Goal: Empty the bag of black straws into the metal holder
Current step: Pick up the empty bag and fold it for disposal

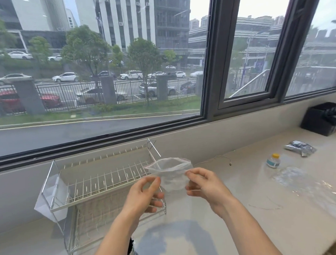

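Near edge, between the forearms — metal holder (pixel 134 253) with black straws (pixel 130 246) at its top, mostly cut off by the frame. Above it, left hand (pixel 145 195) and right hand (pixel 205 185) each pinch a top corner of a clear zip bag (pixel 170 173), mouth spread open, held in the air; it looks empty. Behind — wire dish rack (pixel 100 188) on the pale desk (pixel 244 230). Farther right: small bottle (pixel 273 160), foil pouch (pixel 300 148), black box (pixel 323 118) by the window.

Bright daylight through window (pixel 103 72); soft shadows on counter (pixel 244 230); wide-angle bending at edges.
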A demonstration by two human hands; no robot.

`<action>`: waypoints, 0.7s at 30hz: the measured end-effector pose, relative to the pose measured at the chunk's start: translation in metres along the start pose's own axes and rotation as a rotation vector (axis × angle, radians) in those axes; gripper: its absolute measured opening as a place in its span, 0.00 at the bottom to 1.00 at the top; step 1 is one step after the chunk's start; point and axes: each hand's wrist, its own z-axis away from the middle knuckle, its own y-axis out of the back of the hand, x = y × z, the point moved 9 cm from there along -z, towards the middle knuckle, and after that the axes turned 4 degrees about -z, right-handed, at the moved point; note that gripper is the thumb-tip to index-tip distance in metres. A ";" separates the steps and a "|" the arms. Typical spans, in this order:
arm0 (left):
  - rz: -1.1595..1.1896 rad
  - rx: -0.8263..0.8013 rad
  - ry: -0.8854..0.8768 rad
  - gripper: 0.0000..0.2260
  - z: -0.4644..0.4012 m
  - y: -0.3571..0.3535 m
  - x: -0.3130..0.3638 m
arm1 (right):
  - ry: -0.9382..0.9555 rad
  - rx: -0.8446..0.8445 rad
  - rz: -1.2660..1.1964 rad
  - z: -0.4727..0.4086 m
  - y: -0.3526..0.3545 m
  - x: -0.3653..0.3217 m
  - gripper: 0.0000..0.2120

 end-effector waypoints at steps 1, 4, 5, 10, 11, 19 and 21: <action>0.042 -0.022 -0.007 0.07 0.002 -0.006 0.003 | 0.001 0.000 -0.010 0.005 0.002 -0.001 0.05; 0.074 -0.071 -0.069 0.11 0.005 -0.019 0.009 | 0.028 -0.019 0.018 0.023 0.009 -0.005 0.11; 0.076 -0.091 -0.097 0.10 0.007 -0.023 0.011 | 0.047 -0.020 0.025 0.030 0.013 -0.006 0.12; 0.057 -0.085 -0.200 0.05 0.016 -0.035 0.010 | 0.123 0.102 0.097 0.065 0.043 -0.012 0.16; 0.052 -0.073 -0.215 0.05 0.017 -0.035 0.008 | 0.127 0.136 0.117 0.071 0.049 -0.011 0.16; 0.105 -0.049 -0.207 0.14 0.033 -0.044 -0.003 | 0.075 0.339 -0.125 0.093 0.056 0.009 0.04; 0.123 -0.008 -0.202 0.11 0.034 -0.040 -0.006 | 0.069 0.388 -0.152 0.094 0.054 0.015 0.08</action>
